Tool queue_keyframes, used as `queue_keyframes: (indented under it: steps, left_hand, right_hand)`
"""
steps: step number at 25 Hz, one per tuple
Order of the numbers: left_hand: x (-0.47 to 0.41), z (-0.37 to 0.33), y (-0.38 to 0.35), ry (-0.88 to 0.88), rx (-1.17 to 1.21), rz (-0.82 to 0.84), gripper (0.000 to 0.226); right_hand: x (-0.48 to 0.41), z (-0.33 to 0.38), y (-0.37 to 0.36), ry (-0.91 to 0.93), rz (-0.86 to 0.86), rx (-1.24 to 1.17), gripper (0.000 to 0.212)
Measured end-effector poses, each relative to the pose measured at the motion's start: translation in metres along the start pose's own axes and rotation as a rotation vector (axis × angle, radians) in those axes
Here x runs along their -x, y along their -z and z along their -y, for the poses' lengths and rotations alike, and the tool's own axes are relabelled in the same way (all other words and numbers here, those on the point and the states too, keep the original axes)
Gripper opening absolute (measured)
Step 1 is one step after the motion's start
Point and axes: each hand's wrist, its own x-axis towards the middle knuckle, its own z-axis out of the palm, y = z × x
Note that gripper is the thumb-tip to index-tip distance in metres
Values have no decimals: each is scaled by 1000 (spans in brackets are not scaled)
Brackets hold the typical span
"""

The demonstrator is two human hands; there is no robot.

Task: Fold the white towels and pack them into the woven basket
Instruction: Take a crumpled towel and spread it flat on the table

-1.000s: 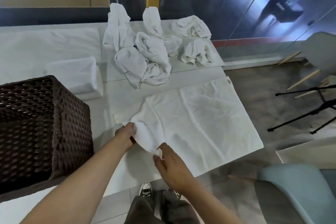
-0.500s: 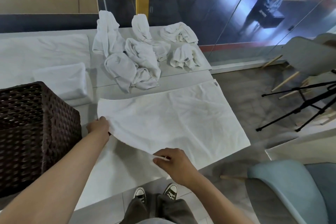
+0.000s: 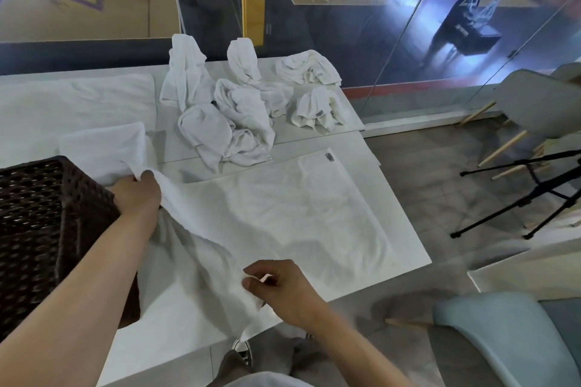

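Observation:
A large white towel (image 3: 298,210) lies spread over the white table (image 3: 355,148), its label at the far right corner. My left hand (image 3: 138,198) grips the towel's left corner, lifted beside the dark woven basket (image 3: 47,217). My right hand (image 3: 279,286) pinches the near edge of the same towel above the table's front edge. A folded white towel (image 3: 103,151) sits just behind the basket. Several crumpled white towels (image 3: 239,110) are heaped at the back of the table.
A white sheet (image 3: 72,104) covers the table's far left. A glass wall (image 3: 377,34) runs behind the table. A grey chair (image 3: 540,104) and a black tripod (image 3: 528,195) stand to the right, a pale blue chair (image 3: 503,333) near my right side.
My left hand has carried the towel's corner further left and up toward the basket, and the near edge now hangs slack between my hands. My right hand stays at the front edge.

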Motion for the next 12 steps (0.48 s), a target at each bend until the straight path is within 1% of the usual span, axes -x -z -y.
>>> queue_keyframes:
  steps: [2,5,6,8,9,12]
  left_hand:
    - [10,-5,-18,-56,-14,-1,29]
    - [38,-21,-58,-194,-84,1,23]
    - [51,-29,-76,-242,-83,-10,22]
    - [80,-47,-114,-308,-77,-37,25]
    - [96,-55,-133,-328,-77,-45,25]
    - [140,-77,-194,-391,-84,-44,19]
  right_hand:
    - [0,-16,24,-20,-14,-60,5]
    - [2,-40,68,-42,-60,-134,4]
    - [2,-48,87,-61,-73,-150,5]
    - [2,-64,126,-93,-115,-155,14]
    - [2,-71,147,-104,-141,-155,14]
    - [1,-95,207,-132,-227,-112,4]
